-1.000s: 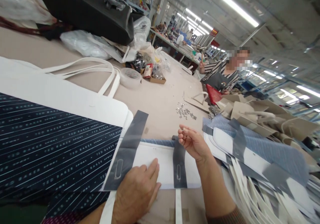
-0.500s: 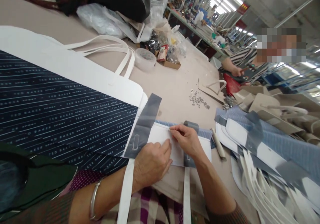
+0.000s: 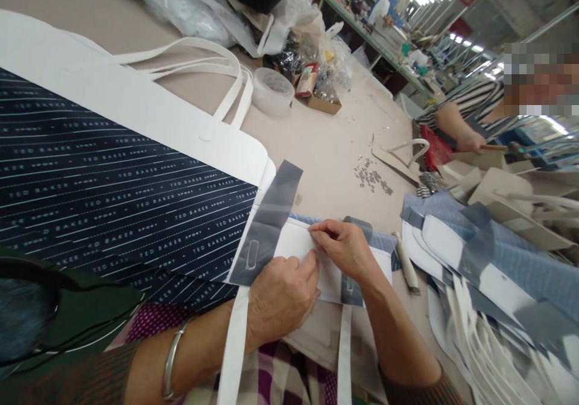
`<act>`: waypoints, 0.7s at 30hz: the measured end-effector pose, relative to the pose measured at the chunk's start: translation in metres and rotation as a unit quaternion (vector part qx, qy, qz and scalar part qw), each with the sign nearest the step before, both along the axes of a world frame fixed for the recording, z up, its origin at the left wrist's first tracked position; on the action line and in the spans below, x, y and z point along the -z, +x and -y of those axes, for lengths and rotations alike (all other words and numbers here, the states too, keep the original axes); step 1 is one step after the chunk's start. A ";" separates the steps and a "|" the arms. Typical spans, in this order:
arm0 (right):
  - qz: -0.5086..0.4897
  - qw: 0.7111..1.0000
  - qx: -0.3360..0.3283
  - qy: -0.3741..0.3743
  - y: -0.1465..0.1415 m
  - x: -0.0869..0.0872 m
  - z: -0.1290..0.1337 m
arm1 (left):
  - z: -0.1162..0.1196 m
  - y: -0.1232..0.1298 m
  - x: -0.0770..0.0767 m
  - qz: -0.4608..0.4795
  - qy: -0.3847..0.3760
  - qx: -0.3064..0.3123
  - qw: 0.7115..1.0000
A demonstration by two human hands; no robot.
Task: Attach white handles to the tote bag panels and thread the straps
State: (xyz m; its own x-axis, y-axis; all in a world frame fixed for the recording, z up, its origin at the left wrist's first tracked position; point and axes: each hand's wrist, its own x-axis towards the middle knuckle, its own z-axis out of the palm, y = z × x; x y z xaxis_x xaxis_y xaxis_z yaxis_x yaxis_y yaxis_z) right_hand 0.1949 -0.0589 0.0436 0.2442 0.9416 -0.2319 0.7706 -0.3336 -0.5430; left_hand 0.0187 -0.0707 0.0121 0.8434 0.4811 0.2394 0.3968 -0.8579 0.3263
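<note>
A white bag panel (image 3: 289, 240) with a blue striped edge lies before me at the table's near side. My left hand (image 3: 284, 293) is closed on the panel's near part, fingers curled over it. My right hand (image 3: 346, 248) makes a pinch at the panel's far seam; whatever is between the fingertips is too small to make out. Left of my hands, a grey strip (image 3: 271, 224) with a stitched slot crosses the panel. Another grey strip (image 3: 351, 294) passes partly under my right hand. White straps (image 3: 234, 344) hang toward my lap.
Dark blue printed bag pieces (image 3: 136, 200) with white handles cover the left. Ahead are a tape roll (image 3: 272, 91), small metal bits (image 3: 373, 175) and a cardboard box (image 3: 323, 103). A pale tool handle (image 3: 407, 266) and stacked bag panels (image 3: 446, 236) lie right. A co-worker's hand (image 3: 470, 141) is beyond.
The view has shifted, so the table things appear farther right. My hands keep nearly the same place on the panel. The co-worker's hand has lowered.
</note>
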 end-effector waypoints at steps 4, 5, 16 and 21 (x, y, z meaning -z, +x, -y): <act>0.026 1.000 -0.013 -0.006 -0.004 -0.005 -0.002 | 0.000 0.000 0.000 -0.001 0.000 -0.003 1.000; 0.032 0.999 -0.015 -0.007 -0.005 -0.005 -0.003 | 0.000 0.000 0.000 -0.001 -0.001 -0.003 1.000; -0.062 0.998 0.013 -0.002 0.008 0.008 -0.001 | 0.001 -0.001 0.001 0.007 0.009 -0.003 1.000; -0.094 0.995 0.023 -0.023 0.011 0.007 -0.002 | 0.000 0.000 0.002 0.008 0.010 -0.004 1.000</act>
